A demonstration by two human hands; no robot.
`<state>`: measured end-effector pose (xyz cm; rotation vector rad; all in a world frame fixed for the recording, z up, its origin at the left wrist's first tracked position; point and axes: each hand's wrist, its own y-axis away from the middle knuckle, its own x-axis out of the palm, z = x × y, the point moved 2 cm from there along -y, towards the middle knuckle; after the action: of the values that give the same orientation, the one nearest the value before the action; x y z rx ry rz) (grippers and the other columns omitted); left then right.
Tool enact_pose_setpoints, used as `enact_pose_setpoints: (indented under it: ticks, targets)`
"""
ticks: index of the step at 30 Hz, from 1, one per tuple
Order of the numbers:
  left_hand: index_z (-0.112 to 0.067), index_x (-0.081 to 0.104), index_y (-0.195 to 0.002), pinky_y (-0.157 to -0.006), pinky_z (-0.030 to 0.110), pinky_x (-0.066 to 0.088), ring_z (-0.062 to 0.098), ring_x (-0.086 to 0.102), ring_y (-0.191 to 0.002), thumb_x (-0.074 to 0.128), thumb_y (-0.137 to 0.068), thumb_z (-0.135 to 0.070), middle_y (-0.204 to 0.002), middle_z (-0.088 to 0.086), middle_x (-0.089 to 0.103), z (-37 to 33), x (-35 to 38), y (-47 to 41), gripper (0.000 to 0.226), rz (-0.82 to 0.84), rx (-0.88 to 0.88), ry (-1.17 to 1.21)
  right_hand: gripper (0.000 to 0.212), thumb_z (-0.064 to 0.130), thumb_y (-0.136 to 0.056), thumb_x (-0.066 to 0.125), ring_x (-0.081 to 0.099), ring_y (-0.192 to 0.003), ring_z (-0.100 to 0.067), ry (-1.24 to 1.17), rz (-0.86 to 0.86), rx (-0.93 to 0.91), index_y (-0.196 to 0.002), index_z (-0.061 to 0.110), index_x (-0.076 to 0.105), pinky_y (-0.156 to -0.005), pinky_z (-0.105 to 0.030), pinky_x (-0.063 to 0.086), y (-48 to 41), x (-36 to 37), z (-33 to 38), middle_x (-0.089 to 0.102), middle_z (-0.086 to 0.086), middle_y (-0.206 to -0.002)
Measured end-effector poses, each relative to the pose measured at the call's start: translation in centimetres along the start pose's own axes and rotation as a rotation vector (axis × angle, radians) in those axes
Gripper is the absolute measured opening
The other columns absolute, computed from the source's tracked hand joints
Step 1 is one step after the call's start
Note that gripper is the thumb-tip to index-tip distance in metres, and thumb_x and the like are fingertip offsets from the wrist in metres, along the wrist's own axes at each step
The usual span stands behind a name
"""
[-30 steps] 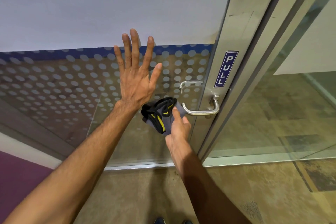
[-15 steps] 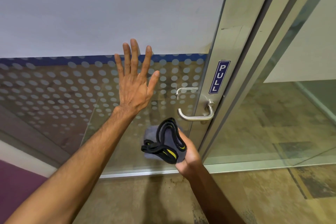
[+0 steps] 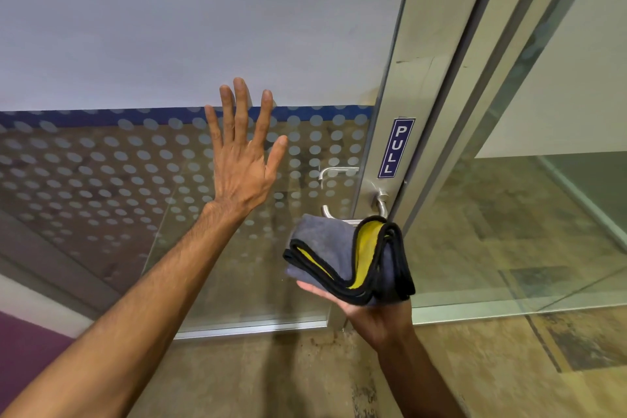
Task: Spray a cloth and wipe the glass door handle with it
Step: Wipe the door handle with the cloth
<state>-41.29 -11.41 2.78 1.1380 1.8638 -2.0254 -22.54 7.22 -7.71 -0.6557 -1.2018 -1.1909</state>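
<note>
Two hands are up at the door: the left hand [image 3: 242, 163] is spread flat, fingers apart, against the dotted glass panel [image 3: 101, 173], while the right hand [image 3: 369, 310] lies palm-up with the folded grey-and-yellow cloth [image 3: 353, 258] resting on it, fingers cupped underneath rather than clenched. The metal door handle [image 3: 356, 214] sits just above and beyond the cloth, partly hidden by it, to the right of the left hand and below the PULL sign [image 3: 396, 148]. Held so loosely, the thick fold could slide off the palm or open out when raised, and a bulky wad may skim only the lever's front, missing its underside.
</note>
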Motion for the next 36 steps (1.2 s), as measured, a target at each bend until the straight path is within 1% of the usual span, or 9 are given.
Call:
enact_pose_setpoints:
  ticks: [6, 9, 11, 15, 21, 25, 28, 32, 36]
  targets:
    - [-0.020, 0.001, -0.161, -0.124, 0.058, -0.008, 0.028, -0.013, -0.153, 0.029, -0.109, -0.051, -0.167, 0.030, 0.011, -0.1, 0.0, 0.1, 0.066, -0.007, -0.009, -0.003, 0.069, 0.043, -0.093, 0.069, 0.037, -0.147, -0.043, 0.052, 0.079, -0.116, -0.149, 0.008, 0.050, -0.124, -0.064, 0.015, 1.8, 0.1, 2.8, 0.047, -0.021, -0.155]
    - [-0.019, 0.002, -0.161, -0.124, 0.059, -0.007, 0.029, -0.013, -0.153, 0.027, -0.109, -0.051, -0.167, 0.030, 0.011, -0.1, -0.2, 0.0, 0.066, -0.009, -0.015, -0.002, 0.059, 0.047, -0.094, 0.068, 0.062, -0.127, -0.032, 0.216, 0.111, -0.294, -0.136, 0.006, 0.062, -0.106, -0.048, 0.050, 2.0, 2.8, 4.9, 0.064, -0.022, -0.136]
    - [-0.019, 0.001, -0.160, -0.124, 0.061, -0.005, 0.031, -0.011, -0.153, 0.027, -0.109, -0.051, -0.167, 0.031, 0.011, -0.2, -0.2, 0.0, 0.066, -0.007, -0.014, -0.005, 0.074, 0.046, -0.073, 0.088, 0.070, -0.114, -0.029, 0.566, -0.153, -0.515, -0.133, 0.011, 0.062, -0.090, -0.040, 0.060, 1.6, 4.0, 6.7, 0.071, -0.015, -0.125]
    - [-0.021, -0.001, -0.160, -0.124, 0.062, -0.004, 0.031, -0.011, -0.152, 0.025, -0.109, -0.053, -0.167, 0.031, 0.010, -0.3, -0.4, 0.0, 0.065, 0.017, -0.015, -0.007, 0.071, 0.046, -0.082, 0.071, 0.060, -0.129, -0.018, 1.453, -0.456, -0.748, -0.146, 0.031, 0.046, -0.106, -0.044, 0.053, -1.4, 3.8, 7.4, 0.059, 0.003, -0.144]
    - [-0.014, 0.013, -0.163, -0.125, 0.065, 0.002, 0.031, -0.008, -0.153, 0.023, -0.109, -0.053, -0.167, 0.029, 0.012, -0.1, -0.5, 0.2, 0.067, 0.017, -0.004, -0.016, 0.069, 0.039, -0.099, 0.056, 0.034, -0.149, -0.041, 2.590, -0.519, -0.772, -0.158, 0.012, 0.032, -0.118, -0.060, 0.033, -8.2, 0.9, 2.2, 0.042, -0.026, -0.157]
    - [-0.014, 0.016, -0.163, -0.125, 0.064, 0.003, 0.032, -0.007, -0.153, 0.023, -0.109, -0.053, -0.167, 0.030, 0.014, 0.0, -0.5, 0.1, 0.067, 0.017, -0.003, -0.032, 0.077, 0.049, -0.088, 0.069, 0.045, -0.140, -0.044, 2.828, -0.613, -0.768, -0.150, 0.012, 0.043, -0.109, -0.062, 0.037, -9.4, 0.0, 0.8, 0.051, -0.027, -0.147]
    - [-0.015, 0.016, -0.163, -0.125, 0.063, 0.001, 0.032, -0.007, -0.153, 0.024, -0.109, -0.053, -0.167, 0.030, 0.013, 0.0, -0.4, 0.1, 0.067, 0.020, -0.004, -0.027, 0.062, 0.026, -0.090, 0.066, 0.054, -0.128, -0.040, 2.964, -0.570, -0.827, -0.147, 0.011, 0.048, -0.100, -0.062, 0.044, -9.6, -0.5, 0.9, 0.059, -0.025, -0.134]
    - [-0.015, 0.016, -0.163, -0.125, 0.061, -0.001, 0.031, -0.008, -0.153, 0.025, -0.109, -0.053, -0.167, 0.030, 0.013, 0.1, -0.4, 0.2, 0.067, 0.024, -0.004, -0.032, 0.051, 0.008, -0.088, 0.049, 0.065, -0.108, -0.037, 3.024, -0.383, -1.008, -0.138, 0.010, 0.060, -0.083, -0.057, 0.053, -9.8, -0.4, 2.2, 0.067, -0.021, -0.114]
    - [-0.015, 0.017, -0.163, -0.125, 0.060, -0.001, 0.031, -0.007, -0.153, 0.028, -0.109, -0.052, -0.167, 0.031, 0.014, 0.1, -0.4, 0.2, 0.066, 0.014, 0.001, -0.040, 0.050, 0.008, -0.091, 0.053, 0.066, -0.106, -0.036, 3.125, -0.161, -1.104, -0.141, 0.011, 0.059, -0.076, -0.052, 0.052, -9.3, -0.7, 3.3, 0.067, -0.023, -0.117]
